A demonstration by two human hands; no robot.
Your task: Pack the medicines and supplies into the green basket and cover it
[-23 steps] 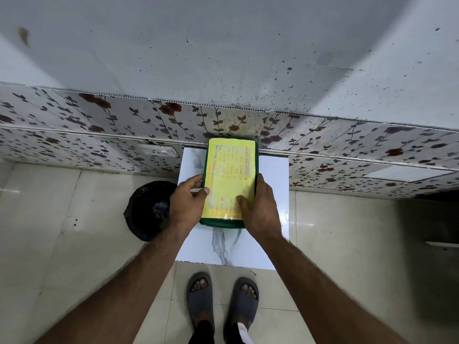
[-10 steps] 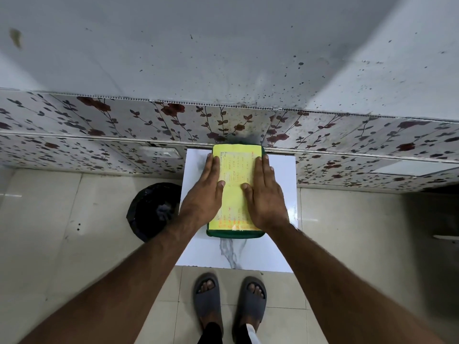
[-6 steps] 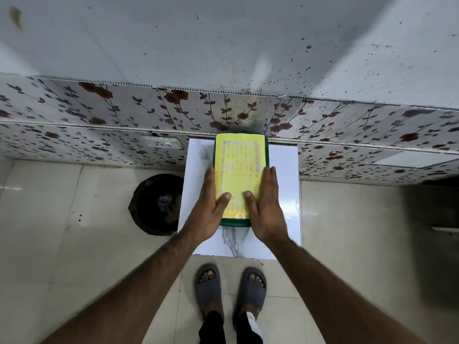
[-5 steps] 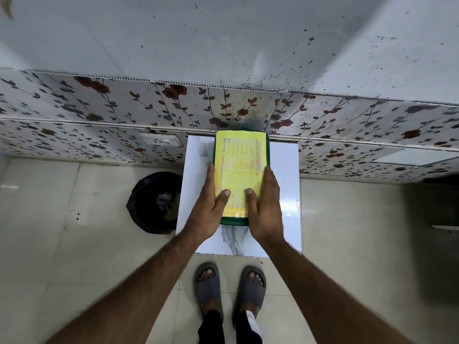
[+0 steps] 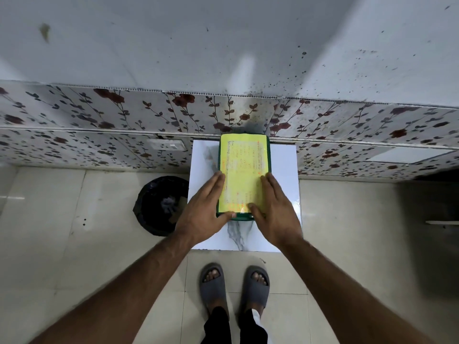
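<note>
Flat and open, left hand (image 5: pixel 207 211) and right hand (image 5: pixel 274 212) flanking the yellow sheet (image 5: pixel 244 175). Presumably pressing it down to cover the green basket (image 5: pixel 238 215).

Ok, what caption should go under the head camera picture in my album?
Two flat hands, left hand and right hand, beside the yellow card covering the green basket on a white table.

White marble-patterned table (image 5: pixel 283 194), set against floral wall; bears one green basket (image 5: pixel 234 217) at centre rear, topped with yellow printed sheet (image 5: pixel 244 175).
</note>
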